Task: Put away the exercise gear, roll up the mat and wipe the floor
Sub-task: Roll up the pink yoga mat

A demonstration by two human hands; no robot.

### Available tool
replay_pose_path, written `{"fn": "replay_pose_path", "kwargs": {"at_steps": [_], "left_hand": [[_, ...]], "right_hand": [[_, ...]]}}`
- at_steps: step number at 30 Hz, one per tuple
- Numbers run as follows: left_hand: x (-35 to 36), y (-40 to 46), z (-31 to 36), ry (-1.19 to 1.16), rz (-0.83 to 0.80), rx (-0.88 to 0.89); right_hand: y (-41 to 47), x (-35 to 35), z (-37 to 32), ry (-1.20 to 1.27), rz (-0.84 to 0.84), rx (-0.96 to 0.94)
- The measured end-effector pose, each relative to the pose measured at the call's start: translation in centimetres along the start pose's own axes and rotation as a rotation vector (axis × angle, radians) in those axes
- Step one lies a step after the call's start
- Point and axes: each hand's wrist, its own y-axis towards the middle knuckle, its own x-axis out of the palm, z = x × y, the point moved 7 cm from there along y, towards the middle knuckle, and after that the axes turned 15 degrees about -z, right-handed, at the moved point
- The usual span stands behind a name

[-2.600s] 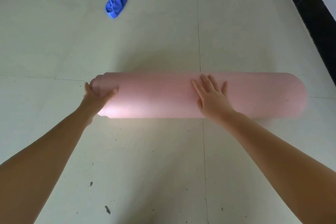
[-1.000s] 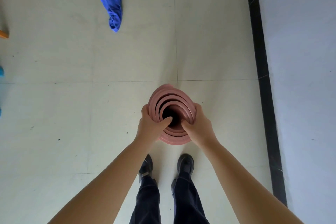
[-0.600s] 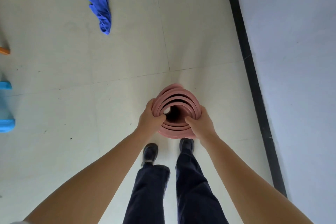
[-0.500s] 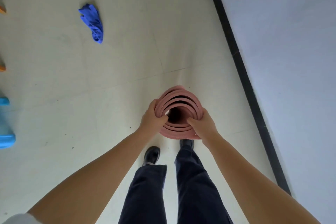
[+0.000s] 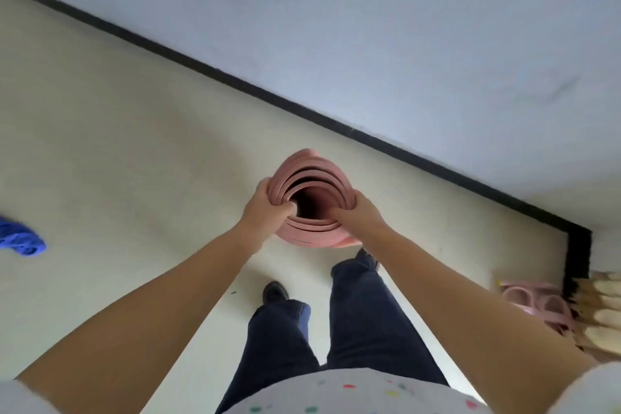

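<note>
Pink rolled mat [image 5: 311, 231], upright, open end up; left hand [image 5: 267, 208] and right hand [image 5: 361, 213] clasped on rim, thumbs inside; blue cloth [image 5: 21, 241] on floor [image 5: 117, 144]

Both arms reach forward; left hand [image 5: 267, 208] and right hand [image 5: 361, 215] clasped shut.

Single head-worn view, looking steeply down along outstretched arms, floor [image 5: 117, 151] and wall [image 5: 403, 27] beyond

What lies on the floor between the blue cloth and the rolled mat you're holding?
Nothing: in the head view the stretch of pale floor between the blue cloth and the rolled mat is bare. Only the left hand gripping the mat's rim intervenes.
</note>
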Motion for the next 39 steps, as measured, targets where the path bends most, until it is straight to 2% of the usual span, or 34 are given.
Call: {"fn": "replay_pose_path", "kwargs": {"at_steps": [4,11,17,20,23,27,30,39], "left_hand": [[11.3,2.2,3.6,0.205,-0.228,0.040],[35.6,4.2,8.9,0.393,-0.520,0.023],[55.3,3.1,12.8,0.537,-0.656,0.067],[62.8,3.7,15.3,0.570,-0.627,0.084],[69.3,4.4,17.1,0.498,-0.628,0.093],[77.0,6.1,18.7,0.376,-0.765,-0.023],[83.4,9.8,20.4,0.403,-0.861,-0.151],[101.0,23.2,26.7,0.625,-0.961,-0.216]], "right_hand": [[-5.9,-8.0,7.2,0.249,0.187,0.062],[-16.1,-22.9,21.2,0.678,0.436,0.084],[-25.3,-34.8,31.2,0.889,0.663,0.084],[-28.0,-39.9,34.5,1.005,0.768,0.047],[-28.9,-44.1,37.0,1.125,0.866,0.021],[-28.6,-49.7,39.8,1.244,0.960,0.006],[-27.1,-56.1,42.7,1.287,1.005,0.024],[-20.3,-74.4,50.5,1.382,1.077,0.137]]}}
